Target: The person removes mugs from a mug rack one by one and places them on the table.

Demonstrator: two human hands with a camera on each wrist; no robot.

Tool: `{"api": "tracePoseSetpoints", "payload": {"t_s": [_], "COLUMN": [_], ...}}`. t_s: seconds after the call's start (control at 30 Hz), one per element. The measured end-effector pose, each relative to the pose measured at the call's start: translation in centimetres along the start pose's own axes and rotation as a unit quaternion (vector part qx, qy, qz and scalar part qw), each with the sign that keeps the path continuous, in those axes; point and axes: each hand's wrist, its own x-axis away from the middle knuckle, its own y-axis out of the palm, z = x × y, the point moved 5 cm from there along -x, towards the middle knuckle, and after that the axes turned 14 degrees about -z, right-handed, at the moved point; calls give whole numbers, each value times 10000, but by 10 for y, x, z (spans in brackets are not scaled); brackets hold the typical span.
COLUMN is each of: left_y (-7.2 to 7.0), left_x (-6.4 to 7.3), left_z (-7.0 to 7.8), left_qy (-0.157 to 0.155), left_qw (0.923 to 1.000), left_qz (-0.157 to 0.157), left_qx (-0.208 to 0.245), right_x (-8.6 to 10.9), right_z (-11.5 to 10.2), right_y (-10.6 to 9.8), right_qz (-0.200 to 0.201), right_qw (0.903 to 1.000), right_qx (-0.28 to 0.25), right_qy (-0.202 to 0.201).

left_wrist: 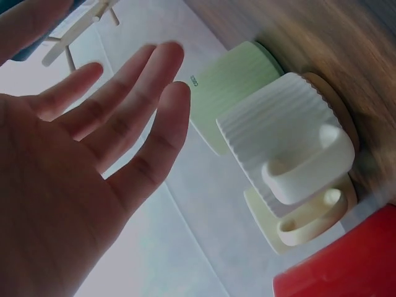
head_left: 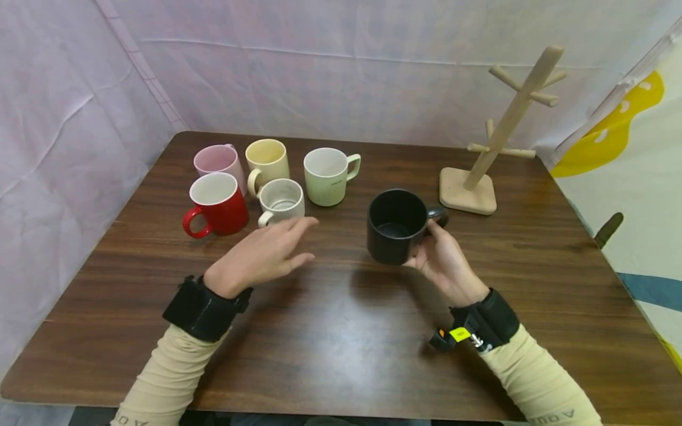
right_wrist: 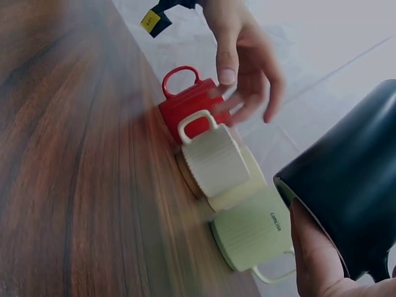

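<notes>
My right hand (head_left: 444,260) grips a black mug (head_left: 391,236) by its handle side, with fingers under its base. The mug is held above the table, its mouth tipped toward me. My left hand (head_left: 269,251) is empty, its fingers extended, in front of a small white ribbed mug (head_left: 282,201). Left of that stands a red mug (head_left: 226,207), its handle pointing left. A pink mug (head_left: 218,160), a yellow mug (head_left: 266,157) and a light green mug (head_left: 326,180) stand behind. In the left wrist view the fingers (left_wrist: 167,117) are spread apart, near the white mug (left_wrist: 278,136).
A wooden mug tree (head_left: 501,130) with bare pegs stands at the back right on a square base (head_left: 467,189). The brown wooden table (head_left: 341,361) ends at a pale fabric backdrop (head_left: 341,89) behind and on the left.
</notes>
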Motion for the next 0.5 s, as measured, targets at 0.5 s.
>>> {"api": "tracePoseSetpoints", "payload": {"t_s": [0.5], "left_y": [-3], "left_x": [-17], "left_z": [24], "left_qy": [669], "left_qw": [9965], "left_qz": [484], "left_qx": [148], "right_x": [0], "right_z": [13], "right_y": [9], "right_qz": [-176], "right_qw": [9996], "right_qx": [-119], "right_qy": [191]}}
